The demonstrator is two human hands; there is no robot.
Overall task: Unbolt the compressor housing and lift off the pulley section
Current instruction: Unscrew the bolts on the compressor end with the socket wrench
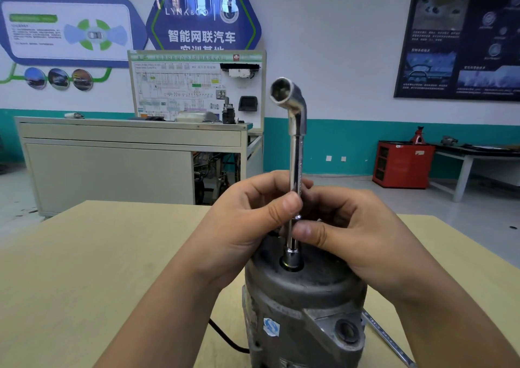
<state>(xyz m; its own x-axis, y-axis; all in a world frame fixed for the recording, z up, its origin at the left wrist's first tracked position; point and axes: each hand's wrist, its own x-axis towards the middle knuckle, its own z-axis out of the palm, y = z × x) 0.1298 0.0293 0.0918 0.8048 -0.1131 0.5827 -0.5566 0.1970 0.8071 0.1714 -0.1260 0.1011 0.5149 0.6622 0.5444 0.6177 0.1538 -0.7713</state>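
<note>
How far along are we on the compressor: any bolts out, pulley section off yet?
Done: nothing visible. The compressor stands in one piece on the table, with no loose bolts in view. In hand: the left hand and right hand pinch the upright wrench, its lower socket seated in a recess on top. Left: all the unbolting and the lift-off.

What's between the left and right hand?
The upright shaft of the L-shaped socket wrench: left hand and right hand both pinch it, its lower socket seated in the compressor housing top. Head view.
</note>
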